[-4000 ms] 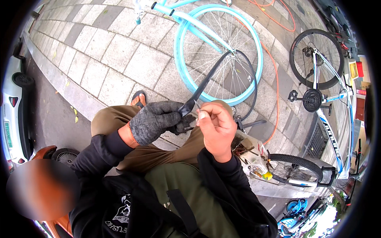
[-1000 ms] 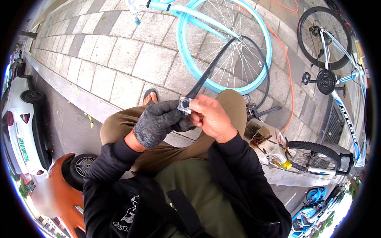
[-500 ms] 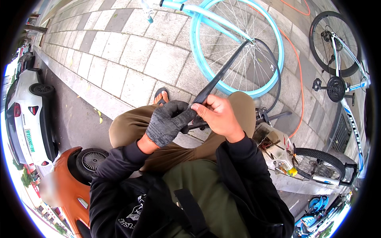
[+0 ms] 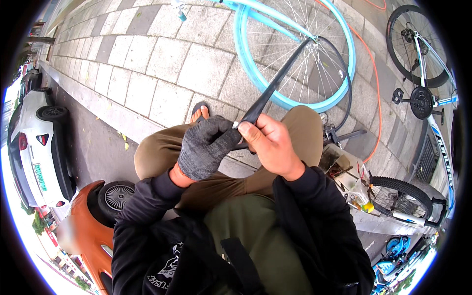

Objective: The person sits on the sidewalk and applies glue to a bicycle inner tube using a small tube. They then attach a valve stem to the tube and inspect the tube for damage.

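Observation:
A black bicycle inner tube (image 4: pixel 268 96) stretches flat from my hands up toward the hub of a light-blue wheel (image 4: pixel 246 65). Its other run curves along the wheel's right side. My left hand (image 4: pixel 202 150), in a grey knitted glove, is closed on the tube with thumb and fingers pinched. Right beside it, my bare right hand (image 4: pixel 275 146) pinches the tube with its thumb on top. A small pale bit shows between the two hands at the tube's edge; I cannot tell what it is. Both hands are above my lap, between my bent knees.
An orange hose (image 4: pixel 377 88) snakes over the paving on the right. By my right knee stands a whitish container (image 4: pixel 346 172) with tools. A white-and-blue bicycle (image 4: pixel 439 142) lies farther right. At left are an orange vehicle (image 4: pixel 86 221) and a white car (image 4: pixel 44 157).
The view has shifted slightly. My hands have parted a little at the tube, and a small pale bit now shows between them. Both still grip the tube.

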The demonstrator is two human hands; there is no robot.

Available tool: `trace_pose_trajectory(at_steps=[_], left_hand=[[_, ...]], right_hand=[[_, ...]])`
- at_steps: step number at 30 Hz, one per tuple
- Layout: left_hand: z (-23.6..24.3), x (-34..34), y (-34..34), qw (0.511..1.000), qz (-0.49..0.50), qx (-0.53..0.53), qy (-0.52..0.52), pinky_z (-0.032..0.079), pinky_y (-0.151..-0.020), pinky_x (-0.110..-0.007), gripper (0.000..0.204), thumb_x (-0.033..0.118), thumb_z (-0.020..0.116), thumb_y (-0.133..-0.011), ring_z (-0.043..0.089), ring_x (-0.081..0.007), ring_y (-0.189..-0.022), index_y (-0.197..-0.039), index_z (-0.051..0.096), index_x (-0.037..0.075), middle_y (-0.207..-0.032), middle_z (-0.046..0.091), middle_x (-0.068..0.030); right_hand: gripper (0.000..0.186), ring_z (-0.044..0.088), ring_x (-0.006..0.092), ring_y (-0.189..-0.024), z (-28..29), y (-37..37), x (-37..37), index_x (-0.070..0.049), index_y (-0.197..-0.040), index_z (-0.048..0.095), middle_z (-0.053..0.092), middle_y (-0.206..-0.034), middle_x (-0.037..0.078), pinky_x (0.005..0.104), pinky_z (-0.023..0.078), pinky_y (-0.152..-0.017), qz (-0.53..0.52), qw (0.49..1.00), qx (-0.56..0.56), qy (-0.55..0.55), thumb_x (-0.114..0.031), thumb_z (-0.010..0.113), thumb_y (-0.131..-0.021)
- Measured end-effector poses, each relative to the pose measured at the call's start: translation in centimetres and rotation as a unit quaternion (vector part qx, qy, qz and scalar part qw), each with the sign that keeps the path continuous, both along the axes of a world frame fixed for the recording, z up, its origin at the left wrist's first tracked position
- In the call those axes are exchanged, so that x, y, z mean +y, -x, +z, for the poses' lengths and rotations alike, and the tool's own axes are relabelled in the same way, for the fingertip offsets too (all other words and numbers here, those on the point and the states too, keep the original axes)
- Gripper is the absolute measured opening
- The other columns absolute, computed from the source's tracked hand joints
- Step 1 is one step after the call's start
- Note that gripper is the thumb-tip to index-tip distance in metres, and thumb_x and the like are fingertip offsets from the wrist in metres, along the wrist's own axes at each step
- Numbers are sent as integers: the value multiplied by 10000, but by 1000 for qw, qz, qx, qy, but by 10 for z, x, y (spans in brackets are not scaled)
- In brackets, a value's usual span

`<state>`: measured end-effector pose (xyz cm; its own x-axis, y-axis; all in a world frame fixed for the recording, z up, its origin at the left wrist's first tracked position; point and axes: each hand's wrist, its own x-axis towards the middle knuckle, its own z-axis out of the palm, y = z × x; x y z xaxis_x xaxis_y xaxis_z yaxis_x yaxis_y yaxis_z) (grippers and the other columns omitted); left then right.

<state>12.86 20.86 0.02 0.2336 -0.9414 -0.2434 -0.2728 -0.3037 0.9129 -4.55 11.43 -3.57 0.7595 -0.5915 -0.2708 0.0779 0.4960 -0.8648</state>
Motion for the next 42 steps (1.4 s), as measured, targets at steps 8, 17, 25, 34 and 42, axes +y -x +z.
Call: trace_pose_trajectory(at_steps=[8, 17, 25, 34, 42], left_hand=[[-13, -5, 3, 994, 69, 59, -66, 477, -822, -402, 61, 73, 662, -987, 606, -250, -789, -946, 684, 33, -796, 662, -68], [-28, -4, -19, 981, -68, -155, 91, 579, -717, -305, 124, 122, 726, -990, 678, -142, -801, -1063, 688, 30, -934, 709, -59], [-26, 0, -13, 966, 103, 218, -93, 586, -693, -277, 172, 149, 688, -1040, 690, -123, -760, -1132, 700, 4, -874, 717, -46], [-15, -11, -15, 974, 126, 137, -130, 527, -784, -355, 114, 137, 663, -995, 650, -218, -857, -1003, 748, 62, -910, 692, -71], [-19, 6, -17, 992, 17, -111, 51, 496, -843, -429, 153, 171, 696, -928, 658, -284, -957, -1031, 735, 65, -1065, 686, -78]], right_hand=[[185, 545, 103, -725, 0, -3, -15, 30, -1049, 684, 629, -788, 52, 311, 472, -662, -23, 986, 50, 156, -150, 639, -1059], [159, 571, 148, -680, 15, -4, -38, 39, -989, 670, 652, -779, 106, 334, 467, -632, 48, 972, 80, 217, -117, 682, -1013], [201, 458, 22, -680, -5, 0, -33, 26, -950, 658, 578, -773, -56, 254, 384, -570, 72, 996, 26, 46, -150, 695, -1041], [230, 444, 35, -656, -9, -8, -32, -7, -861, 626, 535, -707, -25, 272, 380, -557, 76, 979, 109, 156, -153, 731, -1005], [211, 558, 50, -623, -17, -20, -21, -24, -874, 638, 612, -684, -13, 239, 443, -571, 60, 993, 80, 59, -153, 711, -1024]])
